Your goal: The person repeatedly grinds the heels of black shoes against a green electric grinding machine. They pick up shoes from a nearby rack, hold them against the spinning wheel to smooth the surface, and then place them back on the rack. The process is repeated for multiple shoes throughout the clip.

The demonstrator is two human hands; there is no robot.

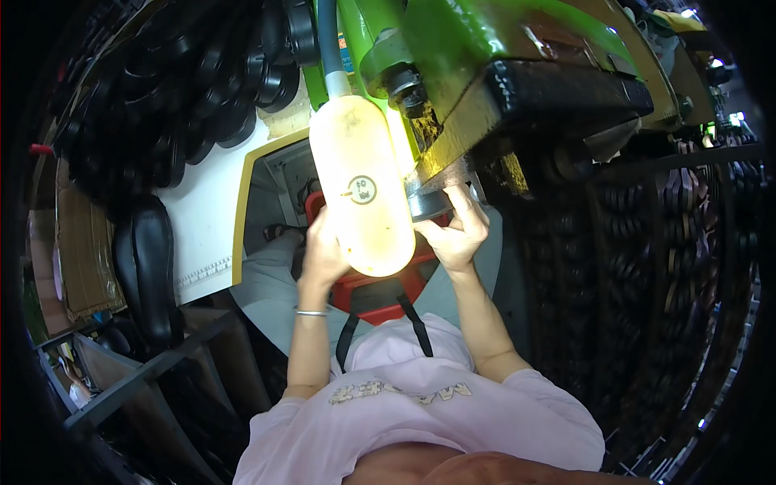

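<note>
My right hand (pixel 455 230) is closed, its thumb and fingers gripping a dark, glossy curved piece (pixel 428 204) under the head of a green machine (pixel 469 32). How far this piece extends behind the lamp does not show. A glowing oval lamp (pixel 360 234) hangs between my hands and covers the space between them. My left hand (pixel 323 249) is at the lamp's left side, with a metal bangle (pixel 310 313) on the wrist. The lamp hides its fingers, so what they hold is not visible.
Black shoe soles (pixel 202 65) are heaped on the white tabletop (pixel 194 194) at left. One long black sole (pixel 145 267) stands nearer me, above a divided metal rack (pixel 145 380). Racks of footwear parts (pixel 679 242) line the right. A red stool (pixel 368 295) shows between my legs.
</note>
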